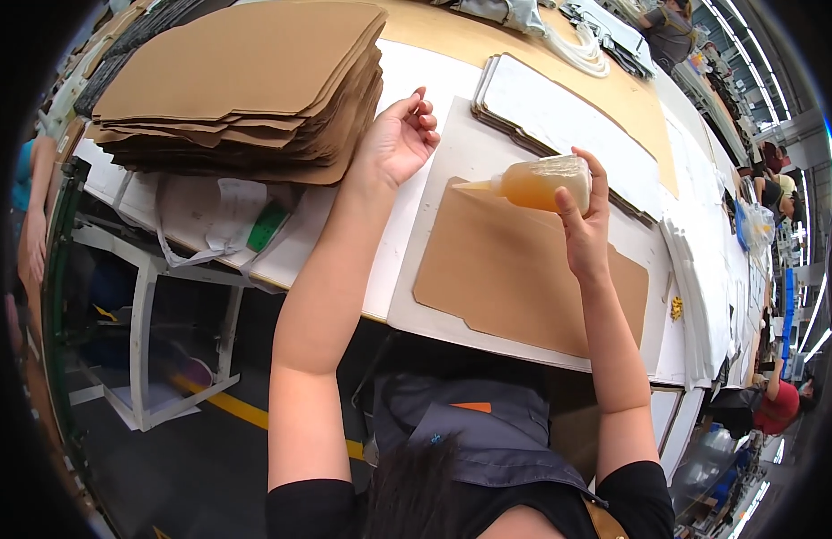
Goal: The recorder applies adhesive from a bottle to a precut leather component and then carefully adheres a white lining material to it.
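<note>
My right hand (592, 225) grips a clear squeeze bottle (534, 184) of amber liquid, held on its side with the pointed nozzle toward the left. Beneath it a brown cut sheet (515, 269), like cardboard, lies flat on a pale board (438, 202). My left hand (402, 142) is raised beside the tall stack of brown sheets (236, 72), palm up. Its fingers are loosely bent and apart, with nothing seen in them. The bottle hides part of the sheet's far edge.
Beyond the bottle lies a pile of white panels (568, 121). White sheets (699, 296) hang at the table's right end, near small yellow pieces (676, 308). A metal frame (142, 332) stands at lower left. Other people work at the right, one in a red top (777, 409).
</note>
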{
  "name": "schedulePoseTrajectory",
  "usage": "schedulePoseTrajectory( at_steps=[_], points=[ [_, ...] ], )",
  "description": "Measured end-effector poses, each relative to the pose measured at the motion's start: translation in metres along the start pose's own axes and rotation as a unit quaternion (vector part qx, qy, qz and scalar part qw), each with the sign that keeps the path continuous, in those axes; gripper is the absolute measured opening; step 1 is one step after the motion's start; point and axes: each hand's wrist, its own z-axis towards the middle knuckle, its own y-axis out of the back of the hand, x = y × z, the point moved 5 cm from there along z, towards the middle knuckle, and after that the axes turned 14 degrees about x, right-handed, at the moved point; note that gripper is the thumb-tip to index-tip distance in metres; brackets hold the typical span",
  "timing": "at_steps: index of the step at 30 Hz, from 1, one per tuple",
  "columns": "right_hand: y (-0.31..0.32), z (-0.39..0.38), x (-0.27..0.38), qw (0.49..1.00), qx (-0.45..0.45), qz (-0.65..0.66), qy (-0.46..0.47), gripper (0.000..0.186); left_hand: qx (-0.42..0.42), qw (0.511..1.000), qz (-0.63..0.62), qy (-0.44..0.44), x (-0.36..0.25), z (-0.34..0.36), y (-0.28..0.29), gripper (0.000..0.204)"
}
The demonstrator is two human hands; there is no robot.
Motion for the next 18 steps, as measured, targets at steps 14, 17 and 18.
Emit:
schedulePoseTrajectory(
  at_steps=[14, 17, 18],
  points=[
    [-0.010, -0.023, 0.007, 0.996, 0.053, -0.075, -0.015, 0.062, 0.012, 1.000, 0.001, -0.001, 0.000, 0.002, -0.002, 0.011],
    [-0.023, -0.034, 0.013, 0.995, 0.071, -0.065, -0.003, 0.063, 0.006, 1.000, 0.002, -0.006, -0.002, -0.001, 0.001, 0.012],
    [-0.025, -0.038, 0.014, 0.995, 0.074, -0.066, -0.003, 0.063, 0.009, 1.000, 0.001, -0.008, -0.003, -0.002, 0.001, 0.013]
  ],
)
